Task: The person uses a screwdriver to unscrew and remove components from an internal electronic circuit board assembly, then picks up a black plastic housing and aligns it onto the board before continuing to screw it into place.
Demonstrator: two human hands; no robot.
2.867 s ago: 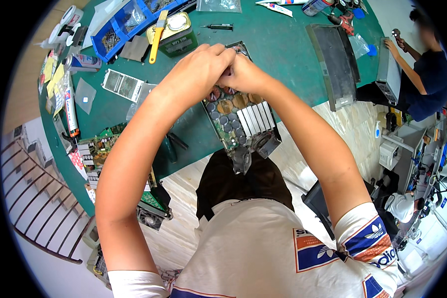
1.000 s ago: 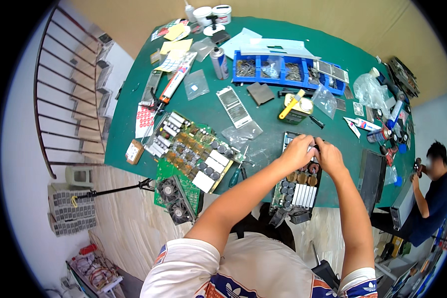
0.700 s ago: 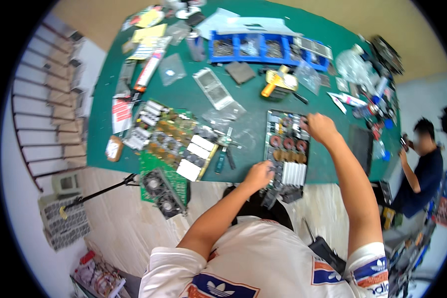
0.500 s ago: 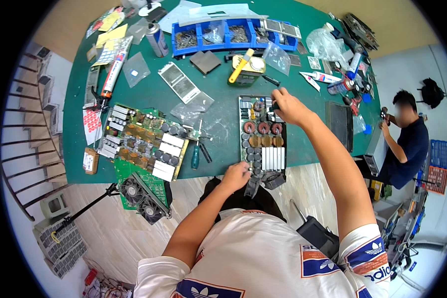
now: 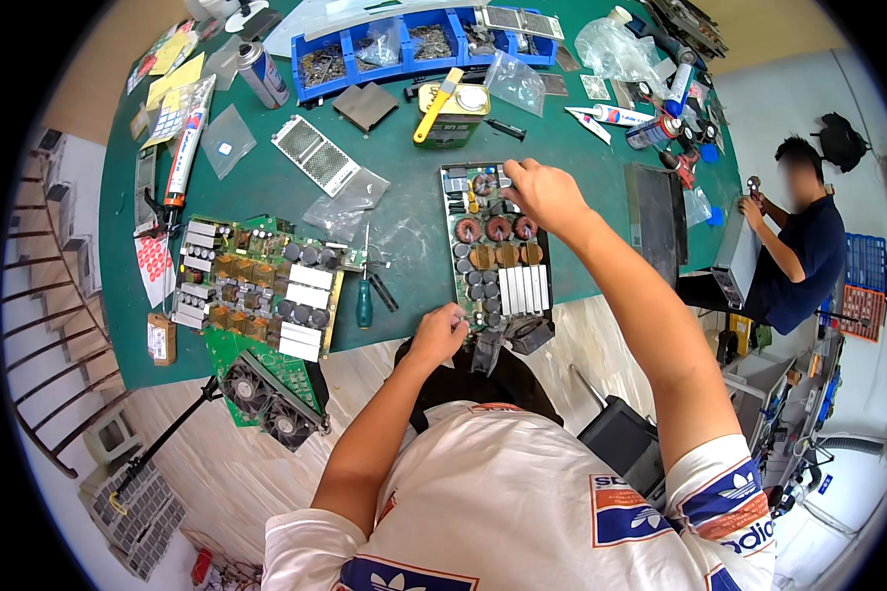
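An open power supply module (image 5: 498, 246), a long circuit board in a dark metal tray, lies lengthwise in front of me at the table's near edge. It carries red-brown ring coils, round capacitors and white heatsink bars. My left hand (image 5: 441, 333) is closed at its near left corner, thumb and fingers pinching the edge. Bent over its far right corner, my right hand (image 5: 549, 195) has its fingers curled on the edge; the fingertips are partly hidden. Dark plastic parts (image 5: 508, 340) project from the module's near end.
A larger circuit board (image 5: 256, 286) lies left, with twin fans (image 5: 266, 399) overhanging the edge. A green-handled screwdriver (image 5: 365, 300) lies between the boards. Beyond stand a tin (image 5: 450, 130) with a yellow brush, and blue parts bins (image 5: 325, 67). A co-worker (image 5: 803, 236) handles a metal box (image 5: 737, 258) at right.
My view has shifted, so the table appears further left. My right hand has turned slightly at the module's far corner; my left hand stays at the near corner. The co-worker's metal box shows more.
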